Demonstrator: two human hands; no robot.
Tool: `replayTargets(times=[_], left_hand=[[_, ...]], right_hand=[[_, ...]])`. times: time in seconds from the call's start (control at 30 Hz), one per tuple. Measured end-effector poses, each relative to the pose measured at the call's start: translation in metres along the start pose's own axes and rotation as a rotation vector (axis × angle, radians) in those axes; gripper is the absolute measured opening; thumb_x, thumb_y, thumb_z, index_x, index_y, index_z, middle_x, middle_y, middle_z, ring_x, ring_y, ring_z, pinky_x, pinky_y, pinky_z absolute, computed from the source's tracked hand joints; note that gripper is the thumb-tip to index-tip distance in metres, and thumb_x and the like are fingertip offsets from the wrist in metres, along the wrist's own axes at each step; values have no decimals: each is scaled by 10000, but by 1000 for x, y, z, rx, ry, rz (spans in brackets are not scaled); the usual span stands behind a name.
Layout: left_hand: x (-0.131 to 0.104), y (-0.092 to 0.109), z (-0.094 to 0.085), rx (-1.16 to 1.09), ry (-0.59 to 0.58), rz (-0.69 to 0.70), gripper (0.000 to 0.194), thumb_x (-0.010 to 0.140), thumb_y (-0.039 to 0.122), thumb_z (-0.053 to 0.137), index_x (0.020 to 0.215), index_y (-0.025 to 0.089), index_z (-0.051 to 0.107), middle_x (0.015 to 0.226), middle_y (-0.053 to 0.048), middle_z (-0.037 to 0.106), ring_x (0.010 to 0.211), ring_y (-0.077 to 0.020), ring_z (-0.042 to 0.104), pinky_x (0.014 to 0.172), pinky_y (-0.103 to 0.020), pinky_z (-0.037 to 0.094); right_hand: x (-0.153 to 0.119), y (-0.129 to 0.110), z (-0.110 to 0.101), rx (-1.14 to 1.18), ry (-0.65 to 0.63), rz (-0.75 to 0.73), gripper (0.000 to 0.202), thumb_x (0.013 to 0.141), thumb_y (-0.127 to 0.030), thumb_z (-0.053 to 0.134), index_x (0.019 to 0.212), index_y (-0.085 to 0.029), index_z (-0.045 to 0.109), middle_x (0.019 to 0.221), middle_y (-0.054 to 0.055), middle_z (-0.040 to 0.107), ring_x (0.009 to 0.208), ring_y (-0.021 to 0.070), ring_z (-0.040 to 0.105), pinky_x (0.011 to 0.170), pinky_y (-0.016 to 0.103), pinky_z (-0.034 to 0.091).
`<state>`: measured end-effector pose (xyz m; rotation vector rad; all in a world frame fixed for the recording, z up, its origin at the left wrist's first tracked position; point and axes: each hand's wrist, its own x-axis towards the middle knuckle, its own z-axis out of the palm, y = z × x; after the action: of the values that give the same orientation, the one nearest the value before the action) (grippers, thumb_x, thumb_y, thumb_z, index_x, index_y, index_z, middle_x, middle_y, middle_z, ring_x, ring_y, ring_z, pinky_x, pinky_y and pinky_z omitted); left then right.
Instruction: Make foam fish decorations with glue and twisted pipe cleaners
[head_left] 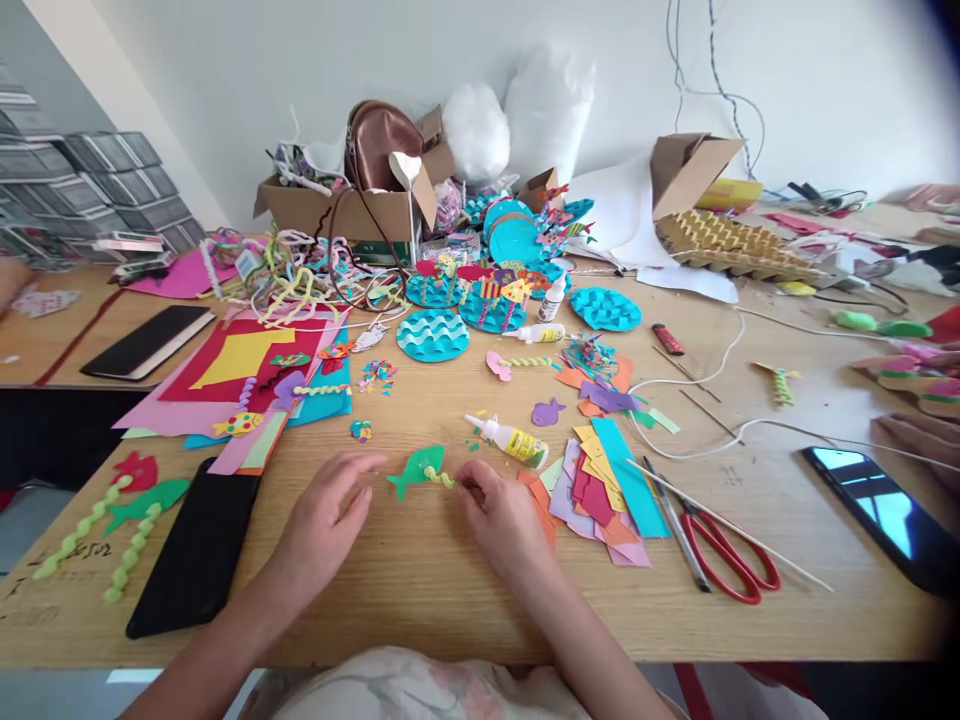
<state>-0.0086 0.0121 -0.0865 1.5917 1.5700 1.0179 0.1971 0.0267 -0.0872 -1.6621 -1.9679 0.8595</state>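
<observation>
A green paper fish point(421, 468) lies on the table between my two hands, with a curly yellow-green pipe cleaner point(442, 479) across its right part. My right hand point(495, 510) is pinched on the free end of that pipe cleaner. To the left of the fish, my left hand point(324, 515) has its fingers apart and holds nothing. Just beyond my right hand lies a glue bottle point(517, 442) on its side. A purple paper fish point(548, 411) is behind the bottle. Paper scraps point(592, 490) are spread to the right of my right hand.
Red-handled scissors point(731, 560), a pen point(679, 530) and a phone point(881, 510) lie at the right. A black case point(196, 560) and finished-looking fish point(146, 503) are at the left. Blue scalloped discs point(433, 336) and a cardboard box point(300, 212) stand behind. Another person's hand point(919, 445) shows far right.
</observation>
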Motion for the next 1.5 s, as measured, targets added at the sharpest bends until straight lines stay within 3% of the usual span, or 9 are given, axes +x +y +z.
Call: replayTargets(times=[0.17,0.33,0.53,0.87,1.13,1.5], left_hand=[[14,-2,13,239,-256,275,474,714,52,392,1026,282,665,1087,-49,643,1050,-223,562,976,-365,417],[23,-10,26,341,-373,319,539,687,-1,360,1070,254,642,1106,-61,644,1084,-207,554,993,-371,420],[22,-15,29,444,-375,384,564,687,-29,339,1083,248,630,1102,-62,646,1070,-196,566,974,-358,445],[19,-21,33,577,-296,608,447,813,-16,294,1104,121,603,1059,-108,646,1007,-193,586,893,-368,513],[18,-25,35,614,-287,638,410,870,27,298,1154,133,574,1071,-96,638,1010,-177,585,893,-341,512],[30,-18,37,616,-329,630,344,895,68,352,1136,113,593,1029,-103,632,973,-193,566,862,-346,511]], right_hand=[[5,-3,1,-163,-38,-19,188,827,-73,445,868,-190,586,840,39,683,776,169,622,618,229,369],[6,-3,2,-268,-35,-29,165,853,-106,449,887,-195,584,894,36,662,781,165,613,604,234,368],[12,-3,6,-428,13,-135,95,845,-145,533,874,-201,604,897,43,644,891,202,571,735,276,390],[20,12,29,-460,52,-239,147,895,-186,495,833,-204,628,813,25,637,804,176,570,705,266,378],[24,7,32,-494,29,-167,185,901,-199,481,805,-197,640,797,38,644,777,173,580,686,258,381],[32,-5,19,-405,-73,-32,195,882,-177,470,872,-207,663,870,39,658,802,163,602,616,246,376]])
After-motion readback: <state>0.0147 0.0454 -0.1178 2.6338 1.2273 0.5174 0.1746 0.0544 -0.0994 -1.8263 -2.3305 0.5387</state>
